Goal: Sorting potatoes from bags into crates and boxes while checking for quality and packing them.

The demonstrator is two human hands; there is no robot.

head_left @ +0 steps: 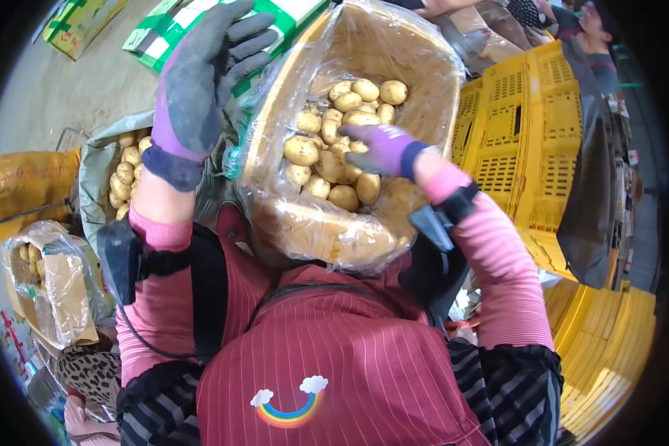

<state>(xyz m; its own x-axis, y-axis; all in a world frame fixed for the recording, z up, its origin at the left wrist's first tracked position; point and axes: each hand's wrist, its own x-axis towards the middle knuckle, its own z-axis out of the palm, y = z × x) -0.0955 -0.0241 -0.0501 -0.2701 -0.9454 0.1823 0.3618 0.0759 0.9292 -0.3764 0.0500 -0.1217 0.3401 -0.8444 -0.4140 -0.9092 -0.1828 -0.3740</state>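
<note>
In front of me stands a cardboard box (424,70) lined with clear plastic film, with a layer of potatoes (302,151) at its bottom. My right hand (386,147), in a purple and grey glove, reaches down into the box over the potatoes. Its finger and thumb are apart beside some of them; the other fingers are partly hidden. My left hand (201,82), gloved the same way, is raised left of the box with its fingers outstretched and nothing in it. Below it is an opened greenish sack (97,175) holding more potatoes (130,156).
Yellow slatted crates (524,149) stand stacked on the right, partly under a dark sheet (591,186). A green and white carton (156,44) lies behind my left hand. At left are a full orange sack (26,193) and a plastic-lined carton (67,286). Other people are at the edges.
</note>
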